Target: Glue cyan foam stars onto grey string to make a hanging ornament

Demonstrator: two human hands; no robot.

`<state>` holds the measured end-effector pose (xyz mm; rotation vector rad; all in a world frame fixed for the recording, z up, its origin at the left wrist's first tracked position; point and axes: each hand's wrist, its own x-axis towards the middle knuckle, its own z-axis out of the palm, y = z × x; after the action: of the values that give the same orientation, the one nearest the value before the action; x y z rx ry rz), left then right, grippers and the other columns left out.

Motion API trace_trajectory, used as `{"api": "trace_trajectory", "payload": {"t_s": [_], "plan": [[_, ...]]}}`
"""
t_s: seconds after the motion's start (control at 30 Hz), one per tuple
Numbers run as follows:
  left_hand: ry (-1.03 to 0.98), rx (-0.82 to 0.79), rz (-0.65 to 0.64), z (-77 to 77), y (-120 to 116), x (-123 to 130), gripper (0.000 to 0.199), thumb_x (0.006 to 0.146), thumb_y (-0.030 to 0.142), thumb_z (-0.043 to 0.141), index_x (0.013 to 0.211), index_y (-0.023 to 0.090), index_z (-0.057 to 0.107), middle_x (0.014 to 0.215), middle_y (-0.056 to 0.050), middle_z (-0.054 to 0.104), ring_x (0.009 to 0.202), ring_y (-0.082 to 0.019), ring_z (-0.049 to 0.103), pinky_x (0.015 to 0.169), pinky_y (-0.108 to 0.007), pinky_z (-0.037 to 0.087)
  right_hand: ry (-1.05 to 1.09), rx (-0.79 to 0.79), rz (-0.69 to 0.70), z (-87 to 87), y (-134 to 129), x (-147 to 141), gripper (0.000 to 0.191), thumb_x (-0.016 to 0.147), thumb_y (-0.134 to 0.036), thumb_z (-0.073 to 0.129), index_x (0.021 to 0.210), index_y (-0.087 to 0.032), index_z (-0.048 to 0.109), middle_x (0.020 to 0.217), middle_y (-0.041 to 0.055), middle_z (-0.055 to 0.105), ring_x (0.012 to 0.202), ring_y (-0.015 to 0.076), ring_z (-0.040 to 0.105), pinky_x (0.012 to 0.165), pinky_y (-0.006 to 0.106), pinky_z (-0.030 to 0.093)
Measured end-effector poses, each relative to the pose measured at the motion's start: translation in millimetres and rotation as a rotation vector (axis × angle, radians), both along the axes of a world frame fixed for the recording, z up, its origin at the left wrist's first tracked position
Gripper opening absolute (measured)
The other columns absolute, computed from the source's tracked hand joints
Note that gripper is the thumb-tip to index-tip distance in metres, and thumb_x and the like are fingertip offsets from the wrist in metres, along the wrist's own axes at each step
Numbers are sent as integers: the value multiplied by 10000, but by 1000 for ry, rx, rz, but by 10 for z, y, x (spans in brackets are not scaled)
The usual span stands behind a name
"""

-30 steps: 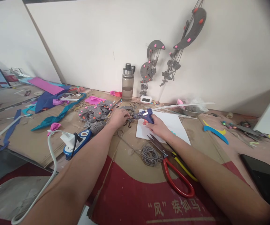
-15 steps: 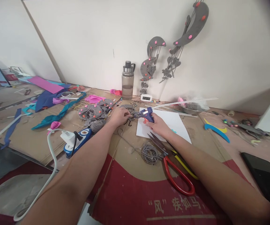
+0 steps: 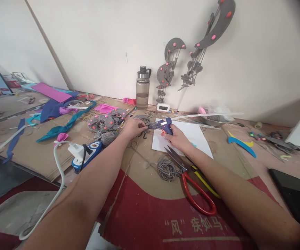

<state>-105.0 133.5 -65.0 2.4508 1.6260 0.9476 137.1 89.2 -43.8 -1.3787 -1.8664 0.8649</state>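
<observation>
My right hand [image 3: 179,138] grips a blue hot glue gun [image 3: 167,126], its nozzle pointing left toward my other hand. A long clear glue stick [image 3: 207,115] runs out of the gun's back to the right. My left hand [image 3: 134,127] is closed in a pinch beside a grey piece [image 3: 142,117] on the cardboard; what sits between the fingertips is too small to make out. Under the gun lies white paper [image 3: 160,143]. Nearer me are a coil of grey cord [image 3: 167,170] and red-handled scissors [image 3: 198,196], partly beside my right forearm.
Left of my hand are grey felt crescents [image 3: 100,123] with pink dots and a blue power strip [image 3: 94,151]. A water bottle [image 3: 142,88] and small clock [image 3: 163,107] stand by the wall. Grey hangings [image 3: 174,45] hang there. A phone [image 3: 292,194] lies right.
The view has shifted slightly. My left fingers and the glue gun stay close together, with almost no movement; the gun is still in my right hand.
</observation>
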Motion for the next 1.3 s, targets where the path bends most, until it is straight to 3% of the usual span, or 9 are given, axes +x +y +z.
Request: {"api": "trace_trajectory", "payload": {"t_s": [0.37,1.3], "plan": [[-36,-20,0,7,-12,6,210,763,370,647,731,177,723,757,-41,685,705,-154,566,619,-266,388,-69,63,-4,-2,15,-17,354,716,-274,539,1057,-186,512,800,12,576,716,162,506,661,286,416],[-73,-76,-17,22,-13,-2,226,756,383,645,758,185,753,839,-53,720,757,-168,594,656,-259,426,-235,106,-13,24,15,-8,317,771,-298,531,1059,-171,495,948,70,603,802,190,535,712,294,402]]}}
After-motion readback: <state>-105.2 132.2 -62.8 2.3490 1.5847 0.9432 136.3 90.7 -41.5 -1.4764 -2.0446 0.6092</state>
